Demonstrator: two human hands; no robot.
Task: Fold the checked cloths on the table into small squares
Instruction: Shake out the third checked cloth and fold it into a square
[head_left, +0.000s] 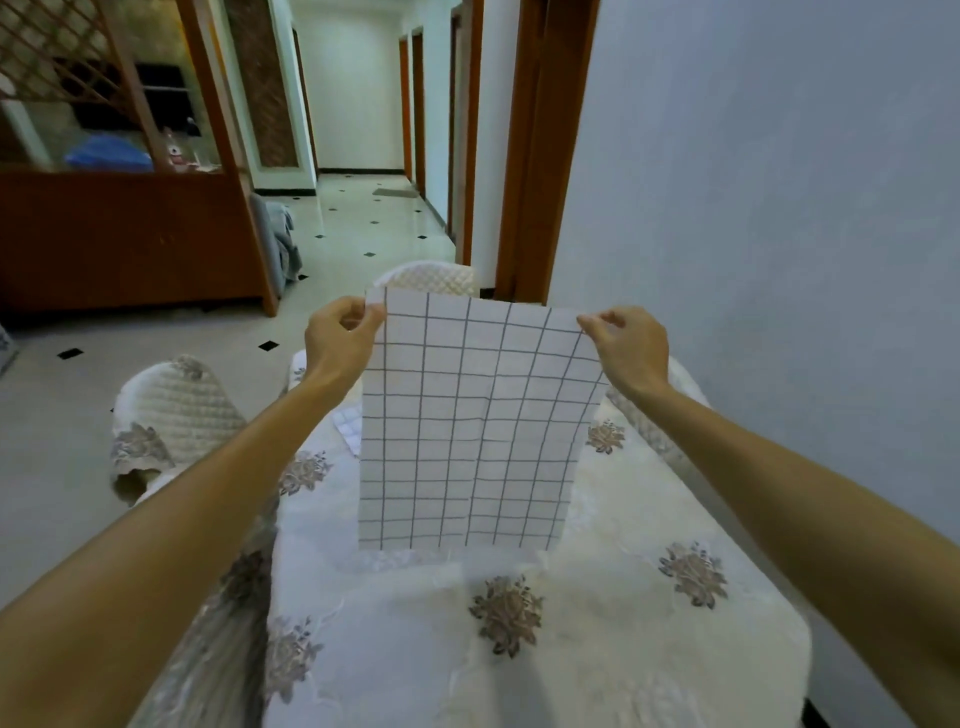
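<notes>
You are holding one white cloth with a dark grey checked grid (470, 426) up in the air above the table covered in a cream embroidered tablecloth with brown flower motifs (623, 649). Your left hand (340, 340) is closed in a pinch on the cloth's upper left corner, and your right hand (626, 340) is closed in a pinch on its upper right corner. The cloth hangs down flat between them, its lower edge just above the tablecloth; whether it touches the surface cannot be told.

No brand, label or writing can be read anywhere on the cloth or the tablecloth.

A second checked cloth with a smaller, paler grid (349, 423) lies on the table, showing only as a corner behind the left edge of the held one, close under your left wrist. So two checked cloths are in view: one held, one lying.

Two chairs with cream quilted covers stand at the table: one quilted chair back (174, 410) to the left of the table, beyond your left forearm, and another quilted chair back (426, 278) at the table's far end, just behind the top edge of the held cloth.
</notes>
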